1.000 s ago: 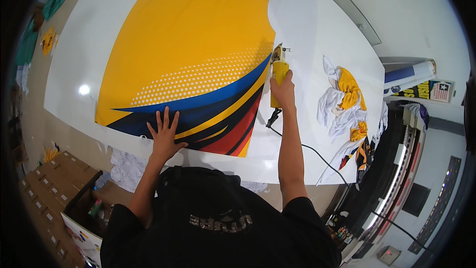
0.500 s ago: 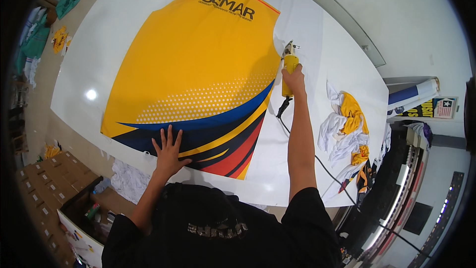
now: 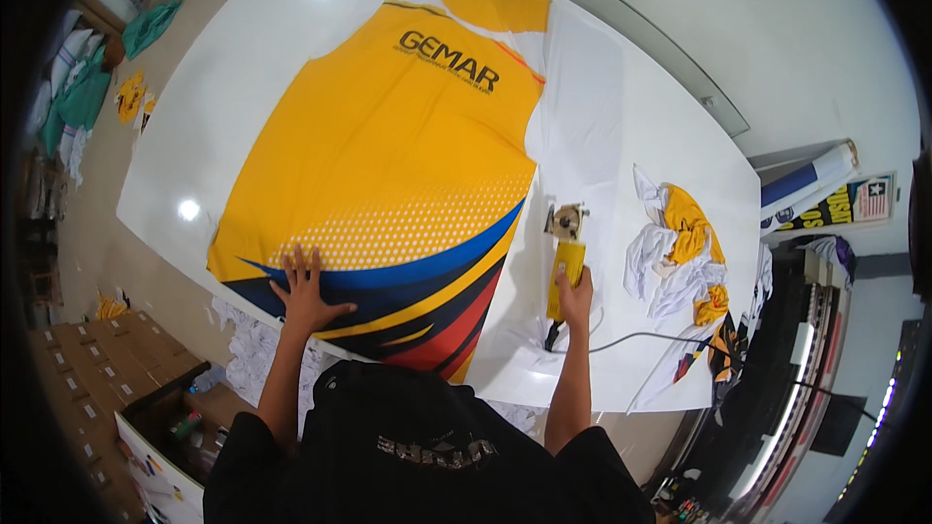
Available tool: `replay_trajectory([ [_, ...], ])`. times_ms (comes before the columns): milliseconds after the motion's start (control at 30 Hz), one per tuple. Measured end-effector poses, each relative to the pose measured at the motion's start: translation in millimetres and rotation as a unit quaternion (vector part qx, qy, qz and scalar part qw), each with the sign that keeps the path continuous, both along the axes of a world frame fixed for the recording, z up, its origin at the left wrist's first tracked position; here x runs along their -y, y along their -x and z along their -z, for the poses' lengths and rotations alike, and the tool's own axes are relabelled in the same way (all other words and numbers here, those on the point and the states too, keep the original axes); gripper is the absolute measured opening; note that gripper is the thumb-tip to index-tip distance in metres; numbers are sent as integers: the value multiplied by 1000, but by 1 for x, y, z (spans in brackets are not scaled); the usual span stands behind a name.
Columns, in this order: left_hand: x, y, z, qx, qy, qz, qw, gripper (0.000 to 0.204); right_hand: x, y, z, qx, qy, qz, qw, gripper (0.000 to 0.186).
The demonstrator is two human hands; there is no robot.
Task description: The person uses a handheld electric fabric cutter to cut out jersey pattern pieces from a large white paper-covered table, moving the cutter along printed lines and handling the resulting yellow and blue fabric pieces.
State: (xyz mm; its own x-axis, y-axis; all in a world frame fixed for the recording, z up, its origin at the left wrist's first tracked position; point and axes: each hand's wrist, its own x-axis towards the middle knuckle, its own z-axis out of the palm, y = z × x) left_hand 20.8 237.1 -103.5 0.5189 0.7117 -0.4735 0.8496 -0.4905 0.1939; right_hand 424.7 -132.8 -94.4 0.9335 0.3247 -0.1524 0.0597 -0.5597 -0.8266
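Note:
A large yellow jersey panel (image 3: pixel 379 146), with dark lettering near its far end and blue, black and red stripes near me, lies on the white table. My left hand (image 3: pixel 308 296) presses on its near striped part, fingers spread. My right hand (image 3: pixel 573 296) is wrapped round the yellow handle of an electric cloth cutter (image 3: pixel 566 267). The cutter's metal head points away from me, just right of the panel's right edge and apart from it, over white cloth (image 3: pixel 578 116). A dark cord runs from its near end off to the right.
A heap of white and yellow fabric scraps (image 3: pixel 680 243) lies on the table's right side. A smaller yellow piece (image 3: pixel 495 8) is beyond the panel, with more scraps at the far edge. Cartons (image 3: pixel 107 369) and an open drawer (image 3: pixel 184 427) stand at lower left.
The cutter has come back toward me, away from the panel's edge. The panel has shifted nearer and wrinkled a little. My left hand has moved slightly left, still flat on it.

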Motion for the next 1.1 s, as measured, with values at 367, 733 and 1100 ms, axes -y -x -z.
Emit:
replay_trajectory([
  [367,-9,132,-23,-150,61,39,986,149,58,103,-34,-26,45,11,999,38],
  [733,-94,39,29,-19,-118,-127,985,98,36,94,-62,35,125,-71,989,50],
  [1100,-41,71,25,-10,-106,-171,979,104,34,90,-62,19,172,-161,972,54],
])
